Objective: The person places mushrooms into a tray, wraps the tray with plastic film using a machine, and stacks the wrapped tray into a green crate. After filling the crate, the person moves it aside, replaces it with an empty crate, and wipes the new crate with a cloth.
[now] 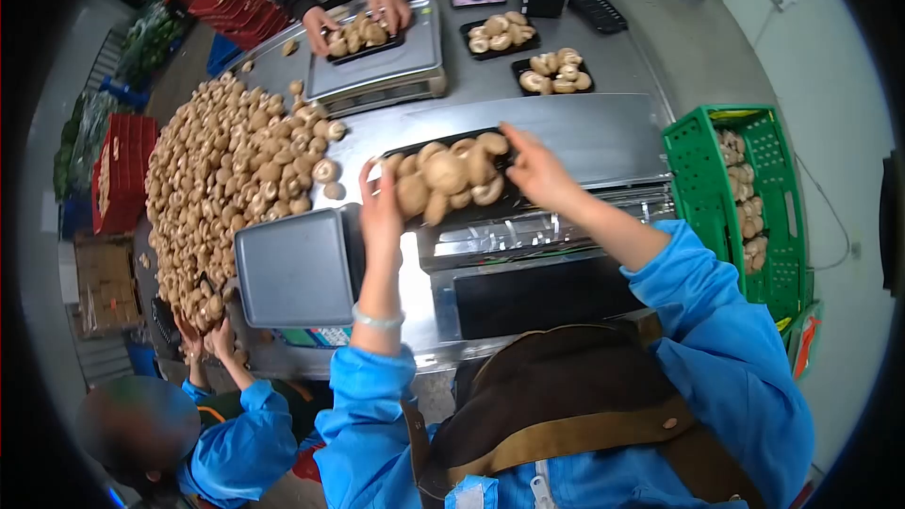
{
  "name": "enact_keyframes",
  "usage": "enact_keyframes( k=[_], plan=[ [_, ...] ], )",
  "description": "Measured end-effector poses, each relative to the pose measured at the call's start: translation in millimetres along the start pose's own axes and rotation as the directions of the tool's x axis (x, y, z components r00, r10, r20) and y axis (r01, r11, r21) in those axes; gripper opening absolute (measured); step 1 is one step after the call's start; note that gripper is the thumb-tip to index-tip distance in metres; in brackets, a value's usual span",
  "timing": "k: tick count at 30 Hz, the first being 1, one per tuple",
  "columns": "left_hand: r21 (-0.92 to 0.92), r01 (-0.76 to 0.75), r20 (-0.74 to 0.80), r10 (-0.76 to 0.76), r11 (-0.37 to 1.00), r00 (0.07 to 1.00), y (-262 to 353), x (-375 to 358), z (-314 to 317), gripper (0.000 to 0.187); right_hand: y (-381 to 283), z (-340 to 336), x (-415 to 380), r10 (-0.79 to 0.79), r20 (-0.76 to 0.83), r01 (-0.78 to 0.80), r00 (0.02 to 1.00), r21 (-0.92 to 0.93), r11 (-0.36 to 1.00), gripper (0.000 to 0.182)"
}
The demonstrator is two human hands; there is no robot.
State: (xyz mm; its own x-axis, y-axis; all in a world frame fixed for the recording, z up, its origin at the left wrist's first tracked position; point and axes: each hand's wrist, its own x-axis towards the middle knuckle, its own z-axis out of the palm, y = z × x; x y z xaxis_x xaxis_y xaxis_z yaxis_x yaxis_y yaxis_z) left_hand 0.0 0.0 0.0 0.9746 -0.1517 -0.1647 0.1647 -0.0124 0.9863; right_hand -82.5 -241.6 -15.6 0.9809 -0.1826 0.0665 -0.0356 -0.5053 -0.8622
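Note:
Between my hands is a black tray (483,210) heaped with brown-capped shiitake mushrooms (445,172). My left hand (380,203) is closed on the tray's left end, and my right hand (539,170) grips its right end. The tray is held up over a metal wrapping station, with a roll of clear film (537,238) just below and to the right. A black flat plate (551,297) lies nearer to my body. To the left of my left hand stands a scale with a grey platform (292,269).
A large pile of mushrooms (226,160) covers the table's left side. Across the table, a co-worker's hands hold a filled tray on another scale (415,47). Two filled trays (500,35) (556,73) sit at the back. A green crate (698,146) with packed mushrooms stands right. Another co-worker (240,434) handles mushrooms at lower left.

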Motion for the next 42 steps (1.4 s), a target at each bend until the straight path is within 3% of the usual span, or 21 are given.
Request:
enact_keyframes(
  k=[2,3,4,7,10,13,17,20,21,23,26,29,31,32,33,34,35,37,39,40,42],
  plan=[
    [0.048,0.045,0.072,-0.048,0.998,0.996,2.7,10.1,33.1,0.051,18.1,-20.5,2.7,0.030,-0.071,-0.030,0.997,0.008,1.000,0.070],
    [0.041,0.132,0.111,-0.136,0.990,0.984,-8.9,-16.5,103.4,0.048,44.1,-87.5,-28.1,0.114,-0.058,-0.117,0.992,-0.053,0.992,0.070],
    [0.032,0.026,0.146,-0.030,0.999,0.989,-18.6,-6.6,120.0,0.053,56.3,-100.1,-25.7,0.157,-0.064,-0.161,0.985,-0.051,0.986,0.068],
    [0.180,-0.037,0.158,0.009,0.983,0.987,-36.7,1.5,151.5,0.044,88.2,-122.5,-30.9,0.199,-0.091,-0.201,0.976,-0.016,0.979,0.063],
    [0.337,-0.233,0.151,0.191,0.912,0.970,-74.7,10.5,150.4,0.041,88.0,-124.6,-44.5,0.183,-0.106,-0.185,0.977,-0.004,0.983,0.060],
    [0.329,-0.201,0.192,0.143,0.923,0.971,-62.5,1.3,146.7,0.044,90.6,-121.7,-46.6,0.143,-0.136,-0.157,0.980,-0.095,0.983,0.057],
    [0.318,0.006,0.195,-0.072,0.948,0.978,-31.4,-13.9,130.1,0.049,79.1,-128.1,-49.2,0.115,-0.114,-0.134,0.987,-0.171,0.976,0.055],
    [0.281,-0.120,0.121,0.088,0.952,0.989,-25.5,-34.9,100.8,0.040,74.3,-144.8,-76.7,0.068,-0.156,-0.089,0.985,-0.132,0.987,0.053],
    [0.303,-0.195,0.088,0.177,0.933,0.980,-28.7,-42.1,81.5,0.034,74.5,-154.4,-91.2,0.042,-0.212,-0.076,0.976,-0.159,0.984,0.041],
    [0.643,-0.201,0.039,0.230,0.739,0.972,-9.1,-72.2,53.8,0.021,71.7,-173.4,-120.9,0.048,-0.284,-0.145,0.958,-0.333,0.932,0.027],
    [0.916,-0.321,0.190,0.442,0.242,0.876,-31.8,-90.1,43.5,0.019,60.1,-168.2,-153.8,0.092,-0.326,-0.289,0.941,-0.632,0.719,0.022],
    [0.897,-0.341,0.204,0.421,0.280,0.884,-53.5,-99.0,81.6,0.026,63.6,-128.8,-155.9,0.048,-0.303,-0.260,0.952,-0.715,0.649,0.025],
    [0.787,-0.282,0.205,0.199,0.549,0.958,-57.9,-87.9,74.8,0.024,77.3,-120.7,-154.6,0.001,-0.326,-0.199,0.945,-0.573,0.795,0.023],
    [0.714,-0.225,0.231,0.081,0.663,0.970,-56.1,-80.1,67.1,0.023,83.5,-127.0,-159.5,0.138,-0.266,-0.232,0.954,-0.365,0.902,0.022],
    [0.637,-0.049,0.294,-0.183,0.770,0.938,-45.6,-72.8,50.1,0.020,84.5,-138.9,-162.6,0.250,-0.175,-0.275,0.952,-0.138,0.951,0.022],
    [0.424,0.050,0.381,-0.228,0.904,0.896,-26.1,-69.4,39.4,0.020,87.8,-151.4,-168.0,0.338,0.044,-0.335,0.940,0.308,0.891,0.022],
    [0.194,0.176,0.476,-0.249,0.965,0.844,-0.9,-68.3,33.5,0.019,58.4,-173.4,-168.5,0.352,0.169,-0.383,0.921,0.562,0.733,0.023],
    [0.084,0.268,0.540,-0.269,0.960,0.797,52.9,-62.8,38.8,0.015,42.5,-197.8,-165.2,0.249,0.170,-0.275,0.953,0.829,0.486,0.019],
    [-0.177,0.289,0.747,-0.063,0.941,0.662,85.3,-39.1,46.0,0.013,26.5,-207.6,-135.9,-0.001,0.000,0.000,1.000,0.943,0.333,0.017],
    [-0.312,0.227,0.660,0.039,0.923,0.750,96.5,-29.6,61.5,0.014,17.5,-208.9,-115.1,-0.114,-0.103,0.126,0.988,0.966,0.227,0.016],
    [-0.402,0.020,0.456,0.181,0.916,0.871,97.9,-7.3,107.9,0.017,-4.8,-200.1,-70.5,0.200,-0.335,0.272,0.921,0.918,0.289,0.016]
  ],
)
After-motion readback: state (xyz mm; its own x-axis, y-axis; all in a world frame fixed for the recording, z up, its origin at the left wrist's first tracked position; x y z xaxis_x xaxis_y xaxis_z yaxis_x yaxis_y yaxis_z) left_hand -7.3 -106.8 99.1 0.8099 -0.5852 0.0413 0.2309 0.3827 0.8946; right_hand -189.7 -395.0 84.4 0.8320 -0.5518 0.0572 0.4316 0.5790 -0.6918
